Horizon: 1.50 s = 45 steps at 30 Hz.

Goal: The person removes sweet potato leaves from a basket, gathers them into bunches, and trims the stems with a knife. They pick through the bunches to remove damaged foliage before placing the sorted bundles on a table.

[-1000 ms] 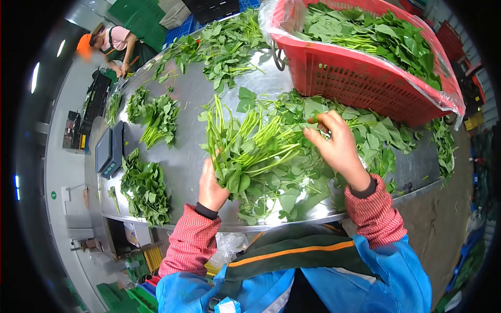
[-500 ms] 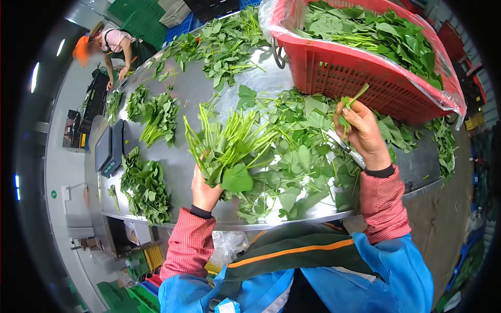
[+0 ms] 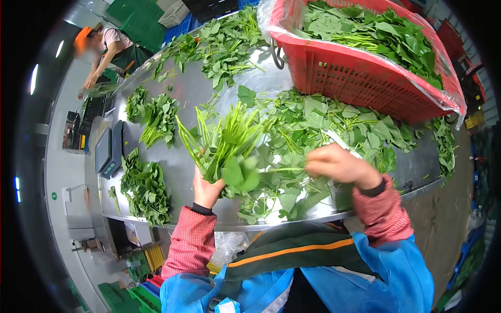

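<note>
My left hand [image 3: 209, 189] is closed around a thick bunch of leafy greens [image 3: 229, 136], its cut stems pointing up and away and its leaves near my thumb. To the right, my right hand [image 3: 340, 165] pinches the end of a single green stem [image 3: 286, 169]. That stem runs left to the bunch, where a blurred leaf overlaps the bunch's lower side. Beneath both hands spreads a loose pile of leafy greens [image 3: 313, 117] on the metal table [image 3: 182, 180]. A white strip-like object [image 3: 339, 142] lies partly under the leaves, just beyond my right hand.
A red plastic crate [image 3: 349, 78], lined with clear film and full of greens, stands at the back right. Left on the table are smaller bunches [image 3: 146, 188] and a digital scale [image 3: 109, 148]. Another person [image 3: 112, 47] bends over greens at the far left.
My right hand has come down and left from near the crate toward the bunch, now with a stem stretched between them. My left hand barely shifted. The other person's hands moved left with greens.
</note>
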Tool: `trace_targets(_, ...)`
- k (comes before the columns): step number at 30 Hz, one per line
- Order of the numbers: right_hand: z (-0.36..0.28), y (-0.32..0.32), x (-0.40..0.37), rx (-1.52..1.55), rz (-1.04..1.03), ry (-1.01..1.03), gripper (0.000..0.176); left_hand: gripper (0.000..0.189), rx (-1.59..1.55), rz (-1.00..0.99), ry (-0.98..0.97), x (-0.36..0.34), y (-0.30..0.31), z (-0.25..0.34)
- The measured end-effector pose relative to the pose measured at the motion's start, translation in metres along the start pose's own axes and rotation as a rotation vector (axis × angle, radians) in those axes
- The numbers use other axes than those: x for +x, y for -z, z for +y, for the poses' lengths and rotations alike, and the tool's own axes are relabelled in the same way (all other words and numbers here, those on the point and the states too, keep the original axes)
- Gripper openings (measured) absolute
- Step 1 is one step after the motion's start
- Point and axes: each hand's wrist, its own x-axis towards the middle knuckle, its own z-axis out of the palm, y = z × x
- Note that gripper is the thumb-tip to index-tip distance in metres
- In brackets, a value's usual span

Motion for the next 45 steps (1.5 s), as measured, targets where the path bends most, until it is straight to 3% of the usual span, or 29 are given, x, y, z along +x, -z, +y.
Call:
trace_targets(2, -0.006, 0.024, -0.012, -0.497, 0.117, -0.179, 0.027, 0.084, 0.126, -0.013, 0.062, -0.003, 0.009, -0.010)
trace_targets(3, 0.018, 0.024, -0.011, -0.899, 0.253, -0.110, 0.038, 0.084, 0.174, -0.028, 0.086, -0.004, 0.011, -0.009)
trace_targets(6, -0.006, 0.000, 0.016, -0.623, 0.567, 0.064, 0.055, 0.085, 0.084, -0.095, 0.030, 0.004, 0.005, -0.023)
trace_targets(8, -0.016, -0.013, 0.041, -0.284, 0.461, -0.090, 0.067, 0.086, -0.006, -0.129, 0.014, 0.003, -0.001, -0.025)
trace_targets(9, -0.012, -0.022, 0.055, -0.257, 0.485, -0.057, 0.051, 0.086, -0.040, -0.127, 0.029, 0.002, -0.006, -0.019)
trace_targets(14, 0.014, -0.015, 0.046, -0.106, 0.323, 0.218, 0.029, 0.082, 0.071, -0.089, 0.032, -0.002, -0.001, -0.006)
trace_targets(16, 0.026, 0.020, 0.015, 0.508, 0.255, -0.087, 0.024, 0.080, 0.160, -0.046, 0.035, -0.005, 0.007, -0.006)
trace_targets(18, 0.022, 0.034, 0.005, 0.547, 0.371, 0.011, 0.021, 0.078, 0.240, -0.014, -0.024, -0.008, 0.010, -0.012)
trace_targets(19, 0.005, 0.021, 0.010, 0.126, 0.520, -0.051, 0.019, 0.078, 0.307, -0.007, -0.068, -0.008, 0.010, -0.008)
trace_targets(21, -0.020, -0.013, 0.027, -0.398, 0.701, 0.316, 0.013, 0.082, 0.389, -0.022, -0.132, -0.007, 0.010, -0.014)
trace_targets(22, -0.032, -0.019, 0.034, -0.723, 0.715, 0.427, 0.019, 0.084, 0.414, -0.043, -0.170, -0.006, 0.008, -0.010)
trace_targets(23, -0.046, -0.029, 0.040, -0.911, 0.719, 0.383, 0.026, 0.085, 0.440, -0.066, -0.208, -0.005, 0.004, -0.003)
trace_targets(27, -0.039, -0.043, 0.067, -1.036, 0.649, 0.643, 0.023, 0.090, 0.477, -0.168, -0.247, -0.003, -0.006, 0.023)
trace_targets(31, -0.026, -0.040, 0.053, -0.887, 0.549, 0.526, 0.014, 0.090, 0.528, -0.202, -0.227, -0.006, -0.005, 0.035)
trace_targets(34, -0.002, -0.042, 0.041, -0.632, 0.619, 0.476, 0.008, 0.087, 0.511, -0.205, -0.237, -0.004, -0.007, 0.038)
trace_targets(37, 0.005, -0.026, 0.026, -0.627, 0.926, 0.438, 0.006, 0.082, 0.480, -0.200, -0.299, -0.003, -0.004, 0.029)
trace_targets(40, 0.011, 0.007, -0.001, -0.197, 1.083, 0.129, 0.009, 0.082, 0.509, -0.157, -0.293, -0.007, 0.009, 0.020)
trace_targets(42, 0.021, 0.035, -0.017, -0.370, 0.890, -0.177, 0.017, 0.083, 0.505, -0.157, -0.246, -0.008, 0.012, 0.025)
trace_targets(45, 0.022, 0.017, -0.019, -1.197, 0.752, -0.055, 0.031, 0.082, 0.544, -0.149, -0.278, -0.003, 0.010, 0.027)
